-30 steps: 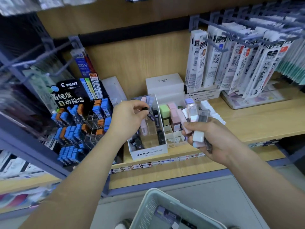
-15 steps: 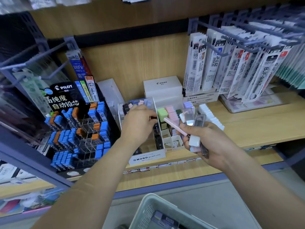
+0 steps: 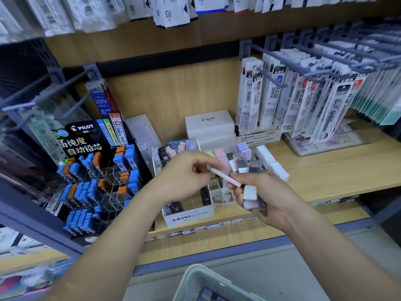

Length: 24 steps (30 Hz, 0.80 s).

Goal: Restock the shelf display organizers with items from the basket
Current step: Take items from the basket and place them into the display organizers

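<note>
Pinching the left end of a pink lead case (image 3: pixel 222 175), the left hand (image 3: pixel 184 178) has its fingers curled on it. The right hand (image 3: pixel 268 197) clamps the other end within a bundle of lead cases (image 3: pixel 249 193). Long axis runs upper-left to lower-right above the MONO organizer (image 3: pixel 188 216); left hand judged nearer for slotting.

left grip (image 3: pixel 184 177) pinches a pink case (image 3: pixel 221 175) that the right grip (image 3: pixel 271 196) holds among other cases (image 3: pixel 240 163).
</note>
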{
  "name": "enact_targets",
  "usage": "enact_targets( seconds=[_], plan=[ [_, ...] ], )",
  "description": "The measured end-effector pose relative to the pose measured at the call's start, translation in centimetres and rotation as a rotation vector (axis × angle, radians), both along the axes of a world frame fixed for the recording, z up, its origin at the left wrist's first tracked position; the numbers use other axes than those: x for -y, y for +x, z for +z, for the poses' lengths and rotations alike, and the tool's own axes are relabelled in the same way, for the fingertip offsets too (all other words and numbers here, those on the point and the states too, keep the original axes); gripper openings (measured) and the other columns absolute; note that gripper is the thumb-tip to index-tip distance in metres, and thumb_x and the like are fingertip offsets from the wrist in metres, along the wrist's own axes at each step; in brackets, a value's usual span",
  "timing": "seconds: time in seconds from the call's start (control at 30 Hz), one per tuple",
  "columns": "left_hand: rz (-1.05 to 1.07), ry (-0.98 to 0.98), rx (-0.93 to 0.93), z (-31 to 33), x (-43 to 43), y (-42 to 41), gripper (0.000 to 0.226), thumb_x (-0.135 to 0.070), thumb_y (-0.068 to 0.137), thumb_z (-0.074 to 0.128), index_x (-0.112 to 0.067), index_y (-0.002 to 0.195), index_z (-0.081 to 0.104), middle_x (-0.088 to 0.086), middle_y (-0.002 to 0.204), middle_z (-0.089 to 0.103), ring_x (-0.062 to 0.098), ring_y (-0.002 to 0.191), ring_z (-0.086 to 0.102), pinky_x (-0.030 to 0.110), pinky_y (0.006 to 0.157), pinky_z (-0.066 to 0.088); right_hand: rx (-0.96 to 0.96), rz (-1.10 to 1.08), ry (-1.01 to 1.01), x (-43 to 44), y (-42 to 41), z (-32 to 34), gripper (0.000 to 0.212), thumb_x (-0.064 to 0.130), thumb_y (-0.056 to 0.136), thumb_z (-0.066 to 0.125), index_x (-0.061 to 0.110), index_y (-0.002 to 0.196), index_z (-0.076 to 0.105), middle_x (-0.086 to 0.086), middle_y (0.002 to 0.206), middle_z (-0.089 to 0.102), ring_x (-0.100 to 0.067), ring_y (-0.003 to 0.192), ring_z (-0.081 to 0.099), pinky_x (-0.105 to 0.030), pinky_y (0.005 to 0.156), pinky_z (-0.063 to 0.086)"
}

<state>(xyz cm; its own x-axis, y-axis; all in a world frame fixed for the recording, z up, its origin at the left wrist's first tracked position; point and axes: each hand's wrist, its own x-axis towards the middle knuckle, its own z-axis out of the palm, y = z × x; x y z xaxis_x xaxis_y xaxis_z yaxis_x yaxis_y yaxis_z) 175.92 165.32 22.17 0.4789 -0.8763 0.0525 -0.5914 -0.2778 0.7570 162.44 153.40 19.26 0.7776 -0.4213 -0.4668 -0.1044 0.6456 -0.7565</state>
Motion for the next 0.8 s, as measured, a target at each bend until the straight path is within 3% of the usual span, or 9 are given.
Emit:
enact_targets(
  seconds=[0.07,0.1,0.17,0.23,0.33,0.4,0.57,0.7,0.8],
  plan=[
    [-0.007,0.007,0.114,-0.4,0.0,-0.4,0.027,-0.008,0.083,0.068,-0.031,0.095,0.075,-0.005,0.089,0.07,0.016,0.084,0.063,0.031,0.077,0.052,0.015,-0.014,0.05,-0.2,0.3,0.2,0.014,0.012,0.09,0.064,-0.001,0.096,0.065,-0.012,0.068,0.061,-0.012,0.05,0.049,-0.017,0.041,0.044],
    [0.032,-0.01,0.069,-0.7,0.1,-0.4,0.022,-0.012,0.084,0.07,-0.031,0.094,0.075,-0.008,0.085,0.071,0.013,0.08,0.063,0.028,0.073,0.052,0.036,-0.037,0.091,-0.3,0.4,0.3,0.015,0.016,0.091,0.063,0.001,0.095,0.065,-0.011,0.066,0.061,-0.011,0.049,0.049,-0.016,0.041,0.044],
    [0.131,-0.063,-0.246,-1.0,0.0,-0.5,0.016,-0.013,0.087,0.068,-0.027,0.09,0.075,-0.007,0.075,0.072,0.011,0.068,0.058,0.019,0.057,0.048,0.107,-0.115,0.181,-0.2,0.4,0.5,0.017,0.023,0.093,0.062,0.006,0.095,0.064,-0.007,0.065,0.06,-0.011,0.05,0.049,-0.016,0.041,0.045],
    [0.182,-0.112,-0.608,-1.2,-0.2,-0.6,0.014,-0.006,0.089,0.063,-0.016,0.091,0.073,0.002,0.073,0.071,0.013,0.062,0.054,0.018,0.055,0.048,0.174,-0.169,0.207,-0.2,0.4,0.8,0.014,0.021,0.091,0.063,0.007,0.095,0.063,-0.007,0.07,0.062,-0.011,0.051,0.049,-0.016,0.041,0.045],
    [0.171,-0.146,-0.811,-1.3,-0.3,-1.1,0.01,-0.002,0.089,0.06,-0.007,0.092,0.068,0.008,0.073,0.071,0.014,0.06,0.058,0.021,0.059,0.054,0.182,-0.127,0.048,-0.7,0.6,0.7,0.022,0.01,0.086,0.066,-0.002,0.105,0.064,-0.01,0.076,0.065,-0.01,0.051,0.05,-0.018,0.039,0.042],
    [0.167,-0.145,-0.81,-1.2,-0.2,-1.4,0.008,0.0,0.088,0.061,-0.005,0.094,0.064,0.007,0.07,0.071,0.014,0.059,0.062,0.021,0.058,0.055,0.152,-0.108,-0.06,-1.1,0.7,0.7,0.03,0.005,0.084,0.068,-0.008,0.111,0.062,-0.009,0.071,0.063,-0.01,0.048,0.053,-0.018,0.037,0.04],
    [0.141,-0.118,-0.727,-1.4,-0.4,-1.4,0.019,0.0,0.085,0.065,-0.008,0.097,0.052,0.011,0.067,0.07,0.018,0.058,0.064,0.023,0.057,0.056,0.111,-0.081,-0.21,-1.6,1.0,1.0,0.018,0.0,0.084,0.068,-0.003,0.101,0.063,-0.007,0.059,0.063,-0.011,0.042,0.057,-0.017,0.034,0.04],
    [0.115,-0.027,-0.576,-0.9,-1.0,-0.8,0.015,-0.004,0.086,0.066,-0.009,0.1,0.061,0.009,0.073,0.071,0.014,0.061,0.061,0.021,0.059,0.052,0.049,-0.132,-0.233,-1.4,1.2,0.6,0.021,0.009,0.082,0.073,0.001,0.1,0.064,-0.012,0.068,0.062,-0.013,0.043,0.051,-0.018,0.035,0.039],
    [0.211,-0.104,-0.49,-0.3,-1.5,0.2,0.013,-0.005,0.085,0.068,-0.011,0.097,0.069,0.01,0.077,0.071,0.017,0.067,0.063,0.023,0.062,0.053,0.037,-0.139,-0.194,-1.5,1.5,0.5,0.021,0.006,0.085,0.071,-0.001,0.103,0.064,-0.013,0.073,0.065,-0.012,0.045,0.05,-0.018,0.035,0.038]
  ],
)
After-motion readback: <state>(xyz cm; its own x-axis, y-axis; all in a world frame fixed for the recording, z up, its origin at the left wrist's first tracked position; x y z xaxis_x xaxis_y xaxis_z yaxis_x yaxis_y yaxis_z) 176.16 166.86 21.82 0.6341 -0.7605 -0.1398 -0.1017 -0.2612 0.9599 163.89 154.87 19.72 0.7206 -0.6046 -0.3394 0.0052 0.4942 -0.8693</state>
